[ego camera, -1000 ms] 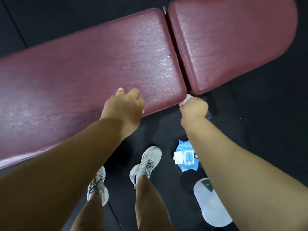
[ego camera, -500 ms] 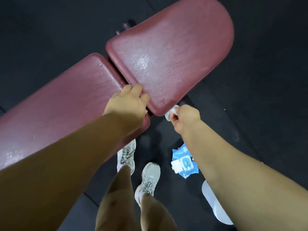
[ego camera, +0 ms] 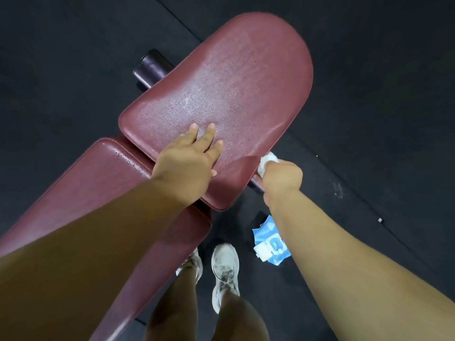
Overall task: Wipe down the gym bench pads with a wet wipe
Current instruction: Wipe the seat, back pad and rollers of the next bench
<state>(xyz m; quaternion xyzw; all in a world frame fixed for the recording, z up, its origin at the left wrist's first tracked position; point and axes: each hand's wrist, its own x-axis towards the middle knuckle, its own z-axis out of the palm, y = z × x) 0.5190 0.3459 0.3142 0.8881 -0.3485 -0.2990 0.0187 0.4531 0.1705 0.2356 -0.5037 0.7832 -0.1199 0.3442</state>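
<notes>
Bench pads (ego camera: 246, 57) are lying end to end: the long back pad (ego camera: 93, 173) is running to the left behind the left wrist, and the seat pad (ego camera: 234, 94) is spreading out beyond the fingertips. Left hand (ego camera: 189, 161) is pressing flat on the seat pad's near part, fingers (ego camera: 209, 134) straight and spread, gripping nothing, probably bracing the lean. Just right of those fingers, at the pad's edge, the wet wipe (ego camera: 267, 159) is bunching out of the right hand (ego camera: 282, 178), whose fingers are curling tightly round it, seemingly to rub that edge. Below that fist, a blue wipe packet (ego camera: 269, 239) is lying on the floor (ego camera: 369, 119), handy for a fresh sheet.
</notes>
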